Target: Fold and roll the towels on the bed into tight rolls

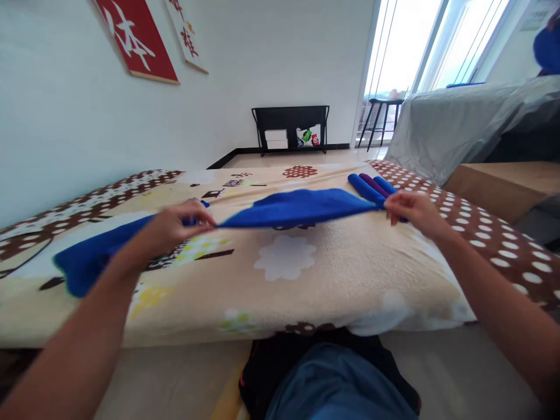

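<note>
A blue towel [301, 207] is stretched between my two hands, just above the bed cover. My left hand [186, 219] pinches its left end between thumb and fingers. At the opposite end, my right hand [413, 211] grips a corner with the fingers closed. Behind my right hand lie several rolled towels, among them a blue roll [365, 189] and a purple roll [377, 185]. More blue cloth [94, 254] lies spread on the bed at the left, partly hidden by my left forearm.
The bed carries a cream patterned cover [332, 291] with brown dotted edges. A black rack [291, 119] stands by the far wall, with a stool [385, 105] near the window. At the right are a sheet-draped object [464, 116] and a cardboard box [503, 181].
</note>
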A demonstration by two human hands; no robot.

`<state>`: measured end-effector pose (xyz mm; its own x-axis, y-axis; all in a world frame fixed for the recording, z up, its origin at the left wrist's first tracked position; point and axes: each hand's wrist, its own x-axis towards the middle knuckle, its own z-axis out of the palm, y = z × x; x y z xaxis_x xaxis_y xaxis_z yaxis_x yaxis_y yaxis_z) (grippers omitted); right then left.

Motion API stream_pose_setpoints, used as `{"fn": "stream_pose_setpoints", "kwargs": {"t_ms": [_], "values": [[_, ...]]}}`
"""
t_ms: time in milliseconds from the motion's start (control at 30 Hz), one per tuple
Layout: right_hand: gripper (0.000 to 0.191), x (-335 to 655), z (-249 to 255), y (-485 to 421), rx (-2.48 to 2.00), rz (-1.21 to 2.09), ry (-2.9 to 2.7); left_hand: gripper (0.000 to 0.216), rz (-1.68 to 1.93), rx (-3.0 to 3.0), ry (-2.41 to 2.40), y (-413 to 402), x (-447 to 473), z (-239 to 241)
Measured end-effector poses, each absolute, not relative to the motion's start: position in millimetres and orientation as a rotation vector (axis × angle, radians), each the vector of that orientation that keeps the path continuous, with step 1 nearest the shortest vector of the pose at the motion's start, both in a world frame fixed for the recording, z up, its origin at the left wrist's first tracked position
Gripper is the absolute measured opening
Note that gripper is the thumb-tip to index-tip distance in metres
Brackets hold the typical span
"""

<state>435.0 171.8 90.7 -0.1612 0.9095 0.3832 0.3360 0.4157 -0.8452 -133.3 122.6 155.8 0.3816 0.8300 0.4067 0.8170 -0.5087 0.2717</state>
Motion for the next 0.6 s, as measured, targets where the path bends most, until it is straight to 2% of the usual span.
{"fn": "stream_pose_setpoints", "kwargs": {"t_ms": [100, 200, 433, 600], "values": [[0.033, 447.7, 21.4, 133.4, -1.231, 0.9, -1.873, 0.017, 0.528, 2.47, 1.458, 98.5, -133.4, 73.8], [0.037, 450.0, -14.6, 103.8, -1.34, 0.86, -1.956, 0.016, 0.551, 2.389, 1.469, 78.5, -132.9, 24.3], [0.04, 448.1, -11.8, 83.4, -1.499, 0.625, -1.972, 0.019, 0.639, 2.467, 1.566, 53.1, -129.0, 17.7], [0.029, 454.0, -24.0, 74.3, -1.508, 0.648, -1.884, 0.018, 0.616, 2.525, 1.594, 42.2, -127.7, 11.5]]}}
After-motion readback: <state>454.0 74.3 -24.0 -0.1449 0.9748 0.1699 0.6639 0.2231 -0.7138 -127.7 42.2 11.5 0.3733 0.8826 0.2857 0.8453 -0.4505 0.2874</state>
